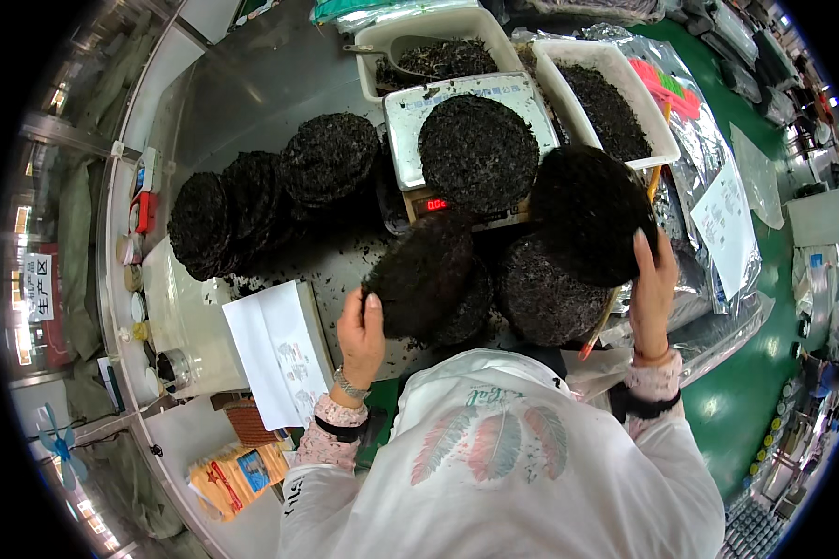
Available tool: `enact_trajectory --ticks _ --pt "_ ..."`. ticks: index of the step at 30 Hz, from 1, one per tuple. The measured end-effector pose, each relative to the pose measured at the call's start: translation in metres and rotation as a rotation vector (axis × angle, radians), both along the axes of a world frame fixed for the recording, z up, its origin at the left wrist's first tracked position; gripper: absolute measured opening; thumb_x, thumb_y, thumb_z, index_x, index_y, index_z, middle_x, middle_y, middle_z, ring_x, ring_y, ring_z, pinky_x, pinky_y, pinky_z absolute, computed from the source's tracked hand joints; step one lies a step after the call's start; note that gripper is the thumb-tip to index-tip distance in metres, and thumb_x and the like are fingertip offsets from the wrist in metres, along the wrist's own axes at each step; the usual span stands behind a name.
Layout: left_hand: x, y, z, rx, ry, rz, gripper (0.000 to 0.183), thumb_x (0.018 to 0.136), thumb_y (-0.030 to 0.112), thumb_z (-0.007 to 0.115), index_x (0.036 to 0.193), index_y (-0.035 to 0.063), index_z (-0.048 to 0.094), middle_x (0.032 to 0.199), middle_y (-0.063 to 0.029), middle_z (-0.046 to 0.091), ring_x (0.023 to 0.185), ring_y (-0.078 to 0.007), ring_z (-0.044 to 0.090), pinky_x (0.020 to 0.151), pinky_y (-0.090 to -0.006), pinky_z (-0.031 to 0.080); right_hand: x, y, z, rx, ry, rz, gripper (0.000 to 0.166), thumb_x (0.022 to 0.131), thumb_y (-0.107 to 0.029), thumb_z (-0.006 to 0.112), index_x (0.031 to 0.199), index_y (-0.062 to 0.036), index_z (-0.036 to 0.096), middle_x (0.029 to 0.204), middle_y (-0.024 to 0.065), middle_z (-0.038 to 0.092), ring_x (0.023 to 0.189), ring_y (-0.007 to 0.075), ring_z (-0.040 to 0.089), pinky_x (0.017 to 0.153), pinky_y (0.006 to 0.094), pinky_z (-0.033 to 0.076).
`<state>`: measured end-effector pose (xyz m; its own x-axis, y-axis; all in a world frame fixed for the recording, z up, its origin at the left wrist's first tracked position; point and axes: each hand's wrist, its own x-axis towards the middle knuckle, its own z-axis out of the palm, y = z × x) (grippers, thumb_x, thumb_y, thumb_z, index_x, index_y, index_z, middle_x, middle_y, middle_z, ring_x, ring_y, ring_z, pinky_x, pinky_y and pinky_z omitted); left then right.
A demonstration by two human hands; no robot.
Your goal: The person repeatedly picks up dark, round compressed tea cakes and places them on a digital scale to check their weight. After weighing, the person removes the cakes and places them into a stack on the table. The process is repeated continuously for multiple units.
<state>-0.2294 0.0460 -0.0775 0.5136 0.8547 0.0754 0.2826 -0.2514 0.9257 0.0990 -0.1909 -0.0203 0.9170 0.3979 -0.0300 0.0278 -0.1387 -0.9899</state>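
Note:
My left hand (pixel 362 335) grips the near edge of a thin, round cake of dark dried seaweed (pixel 423 276), tilted over another cake (pixel 470 307). My right hand (pixel 654 286) holds a second round cake (pixel 587 209) by its right edge, raised above a stack (pixel 549 293). Straight ahead, one more cake (pixel 479 154) lies on the white-topped digital scale (pixel 402 150). The scale's red display is partly covered. Left of it stand several stacked cakes (pixel 332 161), with further stacks (pixel 199 223) beyond them.
Behind the scale is a white tub (pixel 367 73) of loose seaweed with a scoop (pixel 409 59). Another white tub (pixel 661 143) stands at the right beside plastic bags (pixel 699 154). Papers (pixel 276 349) lie at the near left. Seaweed crumbs litter the metal table (pixel 213 115).

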Motion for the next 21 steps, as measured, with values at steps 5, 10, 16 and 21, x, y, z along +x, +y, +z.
enact_trajectory --ticks 5,10,16,21 --pt "0.004 0.003 0.023 -0.674 -0.336 0.217 0.027 0.108 0.024 0.054 0.115 -0.0004 0.064 0.102 0.0018 0.065 0.092 -0.0063 0.057 0.082 -0.0232 0.047 0.058 0.064 -0.058 0.423 0.584 0.01 0.032 0.104 -0.014 0.06 0.132 0.0006 0.059 0.121 0.0093 0.068 0.109 0.0201 0.066 0.095 0.0325 0.053" --pt "-0.005 0.011 0.028 -0.783 -0.483 0.319 0.031 0.109 0.024 0.054 0.123 -0.0025 0.061 0.116 -0.0024 0.066 0.102 -0.0092 0.06 0.09 -0.0251 0.049 0.068 0.143 -0.094 0.543 0.812 0.225 0.033 0.104 -0.02 0.062 0.129 0.0017 0.06 0.12 0.0103 0.068 0.105 0.021 0.066 0.098 0.0364 0.053" --pt "0.043 0.024 0.035 -0.006 -0.292 0.26 0.029 0.108 0.02 0.052 0.125 -0.0018 0.06 0.121 -0.0077 0.066 0.108 -0.0167 0.062 0.096 -0.0314 0.05 0.054 0.149 -0.088 0.113 0.455 0.306 0.063 0.103 -0.035 0.065 0.147 0.0061 0.046 0.138 0.0116 0.056 0.123 0.0164 0.055 0.1 0.0308 0.047" --pt "0.148 0.047 0.011 0.896 0.052 -0.439 0.044 0.096 0.008 0.06 0.138 -0.0045 0.054 0.145 -0.0242 0.054 0.138 -0.0404 0.049 0.118 -0.0494 0.038 0.056 0.111 -0.075 0.014 0.385 0.316 0.059 0.104 -0.033 0.062 0.147 0.0048 0.047 0.14 0.0106 0.057 0.126 0.0171 0.054 0.103 0.0324 0.046"
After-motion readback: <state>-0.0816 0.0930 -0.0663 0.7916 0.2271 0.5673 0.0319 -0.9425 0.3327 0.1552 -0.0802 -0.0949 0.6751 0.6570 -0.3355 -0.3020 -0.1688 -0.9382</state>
